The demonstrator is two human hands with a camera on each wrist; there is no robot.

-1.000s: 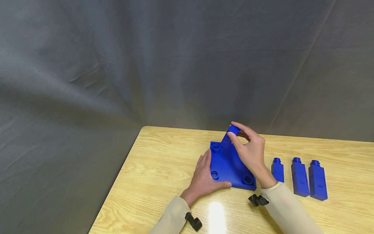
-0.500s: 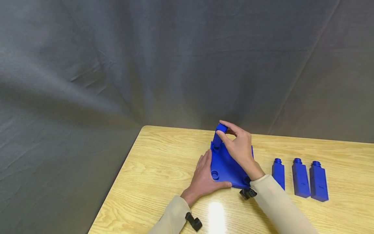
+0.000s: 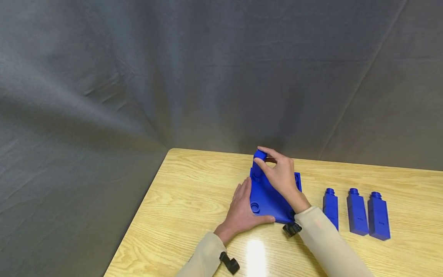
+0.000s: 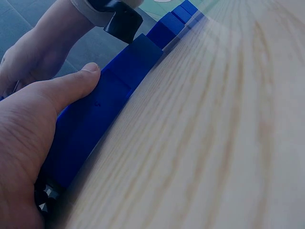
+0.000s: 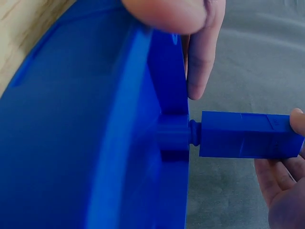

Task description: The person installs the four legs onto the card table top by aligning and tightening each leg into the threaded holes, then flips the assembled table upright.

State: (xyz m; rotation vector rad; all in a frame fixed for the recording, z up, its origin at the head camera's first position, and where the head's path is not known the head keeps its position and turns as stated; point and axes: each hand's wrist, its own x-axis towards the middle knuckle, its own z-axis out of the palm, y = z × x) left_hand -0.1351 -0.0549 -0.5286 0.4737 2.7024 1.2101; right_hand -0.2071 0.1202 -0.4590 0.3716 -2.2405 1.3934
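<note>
My right hand [image 3: 283,173] pinches the top of a blue post [image 3: 257,169] at the far left corner of the blue board [image 3: 268,196]. The post stands long way up, its thin end [image 5: 195,132] pointing down at a round cup [image 5: 172,132]. My left hand [image 3: 240,209] is spread wide, touching the board's left and near sides.
</note>
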